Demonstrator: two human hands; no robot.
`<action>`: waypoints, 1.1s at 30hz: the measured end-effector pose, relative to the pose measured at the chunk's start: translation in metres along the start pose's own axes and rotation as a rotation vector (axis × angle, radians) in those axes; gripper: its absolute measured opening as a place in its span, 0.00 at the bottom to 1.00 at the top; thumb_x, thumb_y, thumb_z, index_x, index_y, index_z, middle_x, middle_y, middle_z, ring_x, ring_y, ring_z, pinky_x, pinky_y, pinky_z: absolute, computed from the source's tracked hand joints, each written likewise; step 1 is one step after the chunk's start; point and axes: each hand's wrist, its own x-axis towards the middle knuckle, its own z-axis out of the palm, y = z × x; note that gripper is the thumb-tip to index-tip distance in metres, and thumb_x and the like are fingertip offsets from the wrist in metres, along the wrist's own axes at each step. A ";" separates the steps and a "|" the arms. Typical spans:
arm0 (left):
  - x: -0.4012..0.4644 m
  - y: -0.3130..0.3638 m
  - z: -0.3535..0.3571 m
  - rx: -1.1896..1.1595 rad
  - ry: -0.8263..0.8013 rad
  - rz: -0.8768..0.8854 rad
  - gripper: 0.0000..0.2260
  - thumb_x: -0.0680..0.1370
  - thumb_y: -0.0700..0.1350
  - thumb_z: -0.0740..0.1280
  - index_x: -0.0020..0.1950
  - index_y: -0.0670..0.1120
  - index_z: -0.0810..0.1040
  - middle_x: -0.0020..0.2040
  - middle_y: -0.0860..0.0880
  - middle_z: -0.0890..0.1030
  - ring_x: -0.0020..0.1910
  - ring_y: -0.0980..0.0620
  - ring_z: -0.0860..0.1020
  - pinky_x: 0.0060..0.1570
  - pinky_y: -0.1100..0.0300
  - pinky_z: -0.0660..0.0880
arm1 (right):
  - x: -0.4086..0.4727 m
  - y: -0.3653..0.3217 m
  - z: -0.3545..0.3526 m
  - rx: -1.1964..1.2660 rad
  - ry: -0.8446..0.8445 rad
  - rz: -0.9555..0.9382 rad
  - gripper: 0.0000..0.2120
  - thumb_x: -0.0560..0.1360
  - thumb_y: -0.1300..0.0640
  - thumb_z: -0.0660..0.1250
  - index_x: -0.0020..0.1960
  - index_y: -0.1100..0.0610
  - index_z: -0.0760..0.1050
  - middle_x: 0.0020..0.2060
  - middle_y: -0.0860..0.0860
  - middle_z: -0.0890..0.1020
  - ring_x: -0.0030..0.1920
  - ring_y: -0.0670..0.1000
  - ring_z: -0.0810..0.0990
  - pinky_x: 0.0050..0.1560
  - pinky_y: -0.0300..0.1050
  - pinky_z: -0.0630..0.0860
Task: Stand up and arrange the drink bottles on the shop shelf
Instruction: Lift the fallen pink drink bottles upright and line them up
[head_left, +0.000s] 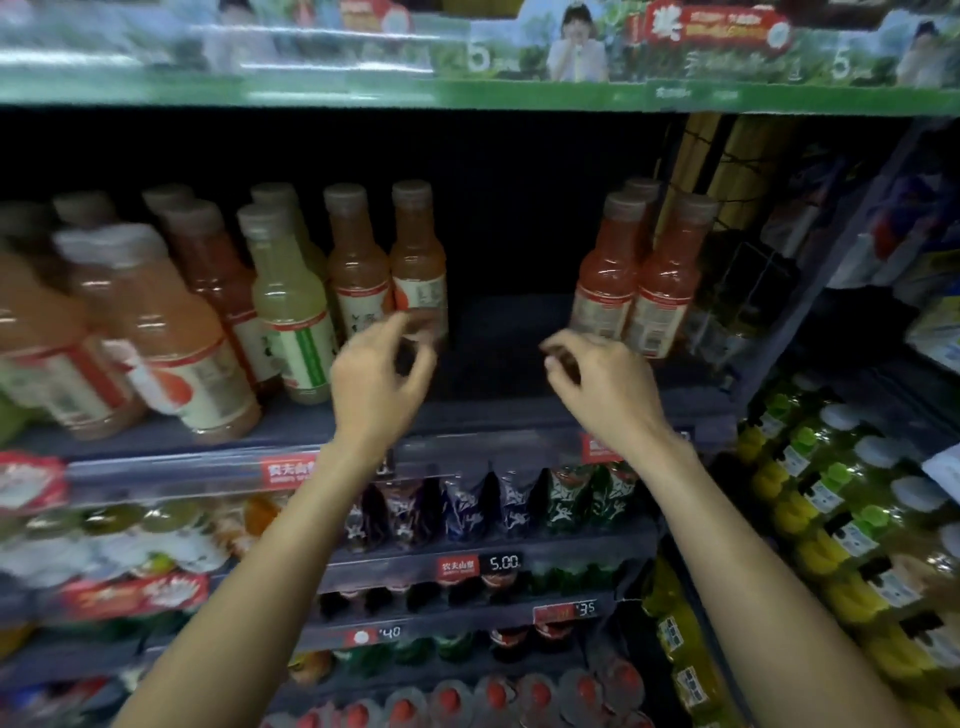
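1. crowded orange and yellow bottles (291, 306) stand far left on the shelf (291, 431); a knock there could domino them.
2. my left hand (376, 374) is loosely curled, holding nothing, fingertips just beside the orange bottle (418, 260). a clumsy grab tips it into the gap.
3. my right hand (602, 384) is curled, empty, near the red bottles (639, 280); shelf edge is close, so a nudge could drop one.

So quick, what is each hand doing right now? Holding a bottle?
Left hand: fingers loosely curled, holding nothing, just in front of an orange bottle.
Right hand: fingers loosely curled, holding nothing, near the red bottles.
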 end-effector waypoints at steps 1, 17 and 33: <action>-0.003 -0.013 -0.007 0.064 0.060 0.009 0.11 0.76 0.45 0.62 0.51 0.40 0.79 0.42 0.43 0.81 0.41 0.42 0.78 0.43 0.56 0.69 | 0.005 -0.006 0.006 0.062 -0.024 -0.018 0.12 0.78 0.55 0.63 0.60 0.54 0.76 0.53 0.52 0.82 0.51 0.55 0.80 0.43 0.44 0.73; 0.011 -0.048 -0.020 0.097 0.105 0.113 0.29 0.72 0.42 0.67 0.71 0.45 0.62 0.71 0.42 0.62 0.69 0.39 0.65 0.67 0.50 0.65 | 0.121 -0.081 0.116 0.686 0.002 0.021 0.39 0.70 0.52 0.74 0.75 0.49 0.56 0.68 0.59 0.63 0.69 0.57 0.65 0.66 0.52 0.67; 0.036 -0.045 0.056 -0.043 -0.036 -0.301 0.42 0.72 0.42 0.73 0.77 0.38 0.49 0.73 0.34 0.60 0.69 0.34 0.62 0.67 0.47 0.63 | 0.106 -0.034 0.112 0.585 0.089 0.051 0.46 0.71 0.64 0.72 0.77 0.52 0.46 0.71 0.57 0.60 0.68 0.49 0.65 0.61 0.39 0.65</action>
